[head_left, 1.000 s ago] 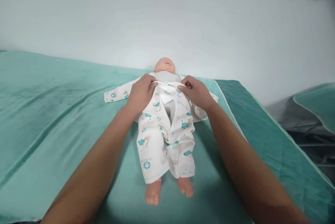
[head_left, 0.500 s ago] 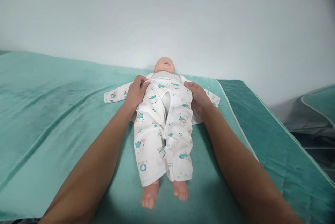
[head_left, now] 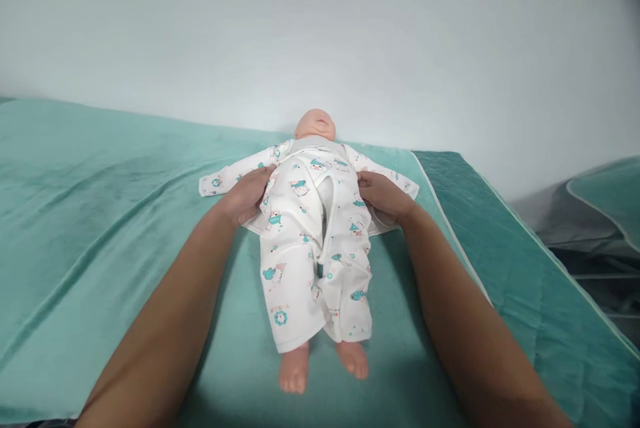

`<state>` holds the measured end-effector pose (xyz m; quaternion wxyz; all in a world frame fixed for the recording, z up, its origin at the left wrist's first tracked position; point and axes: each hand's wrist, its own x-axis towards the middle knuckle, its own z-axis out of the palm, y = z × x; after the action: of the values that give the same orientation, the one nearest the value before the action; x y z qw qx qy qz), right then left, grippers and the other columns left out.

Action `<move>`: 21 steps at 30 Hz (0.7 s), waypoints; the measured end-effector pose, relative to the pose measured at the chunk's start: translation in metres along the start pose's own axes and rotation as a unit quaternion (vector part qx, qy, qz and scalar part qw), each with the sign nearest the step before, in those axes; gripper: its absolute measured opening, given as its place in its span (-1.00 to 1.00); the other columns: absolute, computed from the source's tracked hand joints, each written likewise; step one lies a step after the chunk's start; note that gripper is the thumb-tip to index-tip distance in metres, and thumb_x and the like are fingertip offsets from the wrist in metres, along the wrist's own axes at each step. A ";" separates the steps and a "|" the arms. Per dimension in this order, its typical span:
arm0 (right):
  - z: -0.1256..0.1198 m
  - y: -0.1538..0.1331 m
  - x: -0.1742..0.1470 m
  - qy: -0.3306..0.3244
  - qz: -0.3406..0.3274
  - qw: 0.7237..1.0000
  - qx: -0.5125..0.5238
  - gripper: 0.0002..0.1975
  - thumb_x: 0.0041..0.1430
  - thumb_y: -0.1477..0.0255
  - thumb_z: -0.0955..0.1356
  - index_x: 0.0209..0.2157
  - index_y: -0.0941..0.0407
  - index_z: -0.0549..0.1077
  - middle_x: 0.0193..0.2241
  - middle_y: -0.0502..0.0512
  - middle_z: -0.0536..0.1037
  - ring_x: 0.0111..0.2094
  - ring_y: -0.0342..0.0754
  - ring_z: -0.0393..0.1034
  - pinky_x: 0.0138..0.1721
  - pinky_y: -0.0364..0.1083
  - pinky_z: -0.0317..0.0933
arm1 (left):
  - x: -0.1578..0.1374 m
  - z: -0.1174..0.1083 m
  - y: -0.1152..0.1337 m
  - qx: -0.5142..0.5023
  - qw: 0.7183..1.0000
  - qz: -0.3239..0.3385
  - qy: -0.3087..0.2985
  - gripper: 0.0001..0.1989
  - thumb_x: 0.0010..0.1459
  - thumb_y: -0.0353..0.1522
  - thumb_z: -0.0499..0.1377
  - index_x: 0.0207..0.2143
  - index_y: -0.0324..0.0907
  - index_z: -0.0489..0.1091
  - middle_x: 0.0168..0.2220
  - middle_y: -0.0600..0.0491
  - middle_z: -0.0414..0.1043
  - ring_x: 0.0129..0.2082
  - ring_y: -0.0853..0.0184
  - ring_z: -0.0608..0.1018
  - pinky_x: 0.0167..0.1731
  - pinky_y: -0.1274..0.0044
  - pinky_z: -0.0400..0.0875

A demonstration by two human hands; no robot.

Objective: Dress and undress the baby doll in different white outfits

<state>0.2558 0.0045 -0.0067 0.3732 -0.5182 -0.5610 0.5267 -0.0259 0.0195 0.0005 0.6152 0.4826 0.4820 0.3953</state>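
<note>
A baby doll (head_left: pixel 316 124) lies on its back, head toward the wall, in white printed clothes. Its open-crotch trousers (head_left: pixel 295 248) reach up over the belly, and bare feet stick out of the leg ends. Under the trousers is a long-sleeved top (head_left: pixel 230 178) with both sleeves spread sideways. My left hand (head_left: pixel 250 195) is closed at the left side of the trousers, just below the waist. At the opposite side my right hand (head_left: pixel 383 195) grips the trousers with bent fingers. The fingertips of both hands are partly hidden by the cloth and the doll's body.
A light green sheet (head_left: pixel 100 268) with some creases covers the bed beneath the doll. To the right runs a darker quilted green cover (head_left: pixel 520 268). Behind stands a white wall (head_left: pixel 250 35). Another green-covered surface (head_left: pixel 610 198) shows at the far right.
My left hand has left the front waistband and moved outward and down to the doll's side. My right hand has slid slightly lower. The doll's legs have shifted a little to the right.
</note>
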 end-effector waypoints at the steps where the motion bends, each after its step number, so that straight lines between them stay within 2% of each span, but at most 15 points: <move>1: 0.003 0.002 0.001 0.014 -0.003 1.000 0.010 -0.83 -0.17 0.49 0.39 -0.48 0.06 0.31 -0.60 -0.10 0.40 -0.54 -0.14 0.27 -0.49 -0.14 0.16 | 0.003 -0.001 -0.003 -0.026 1.000 -0.004 0.007 -0.72 0.11 -0.19 0.19 -0.20 -0.18 0.42 -0.23 -0.05 0.53 -0.19 0.17 0.55 -0.26 0.44 0.44; 4: 0.012 0.009 0.007 0.070 -0.020 0.997 0.034 -0.83 -0.15 0.46 0.38 -0.45 0.04 0.30 -0.59 -0.11 0.39 -0.55 -0.14 0.25 -0.49 -0.13 0.16 | 0.007 -0.008 -0.009 -0.050 0.999 -0.001 -0.015 -0.72 0.06 -0.29 0.23 -0.17 -0.20 0.42 -0.25 -0.04 0.52 -0.21 0.20 0.56 -0.26 0.44 0.47; 7: 0.019 0.015 0.011 0.152 -0.027 0.988 0.007 -0.85 -0.09 0.39 0.37 -0.44 0.04 0.29 -0.58 -0.09 0.41 -0.54 -0.12 0.25 -0.52 -0.13 0.13 | 0.002 -0.012 -0.011 -0.048 0.997 0.012 -0.065 -0.56 -0.07 -0.42 0.29 -0.06 -0.18 0.38 -0.21 -0.02 0.52 -0.21 0.25 0.57 -0.25 0.46 0.48; 9: 0.020 0.016 0.011 0.176 -0.029 0.984 -0.022 -0.86 -0.06 0.36 0.36 -0.44 0.04 0.30 -0.55 -0.06 0.45 -0.52 -0.10 0.28 -0.52 -0.13 0.13 | -0.003 -0.012 -0.009 -0.037 0.997 0.006 -0.072 -0.45 -0.15 -0.48 0.31 -0.02 -0.17 0.35 -0.18 -0.01 0.52 -0.21 0.26 0.56 -0.24 0.47 0.49; 11: 0.017 0.014 0.011 0.154 -0.034 0.986 -0.051 -0.87 -0.05 0.35 0.37 -0.44 0.05 0.33 -0.51 -0.02 0.50 -0.47 -0.06 0.34 -0.49 -0.11 0.18 | -0.008 -0.010 -0.006 -0.014 0.997 -0.003 -0.069 -0.41 -0.19 -0.48 0.32 -0.02 -0.17 0.35 -0.18 -0.01 0.53 -0.20 0.26 0.57 -0.25 0.48 0.49; 15: 0.011 0.008 0.007 0.053 -0.034 0.996 -0.070 -0.87 -0.10 0.38 0.41 -0.44 0.07 0.42 -0.43 0.05 0.58 -0.38 0.03 0.41 -0.42 -0.07 0.25 | -0.015 -0.002 0.001 0.073 0.994 0.004 -0.077 -0.55 -0.18 -0.42 0.28 -0.12 -0.17 0.45 -0.29 0.00 0.56 -0.23 0.20 0.58 -0.30 0.49 0.48; 18: 0.013 0.006 0.006 0.063 -0.017 0.997 -0.048 -0.84 -0.11 0.38 0.42 -0.39 0.09 0.48 -0.41 0.08 0.60 -0.36 0.06 0.43 -0.41 -0.06 0.26 | -0.018 0.003 0.005 0.127 0.989 0.021 -0.070 -0.63 -0.19 -0.42 0.25 -0.21 -0.16 0.51 -0.35 0.02 0.57 -0.27 0.15 0.59 -0.36 0.50 0.47; 21: 0.019 0.009 0.008 0.094 -0.013 0.995 -0.020 -0.76 -0.06 0.32 0.40 -0.31 0.12 0.51 -0.39 0.11 0.60 -0.34 0.06 0.44 -0.37 -0.03 0.30 | -0.021 0.006 0.006 0.161 0.986 0.023 -0.036 -0.61 -0.18 -0.39 0.26 -0.19 -0.16 0.52 -0.37 0.02 0.58 -0.31 0.13 0.59 -0.37 0.48 0.48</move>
<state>0.2375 0.0071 -0.0195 0.4204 -0.5655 -0.5403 0.4599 -0.0251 0.0001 0.0109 0.5366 0.6004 0.5061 0.3090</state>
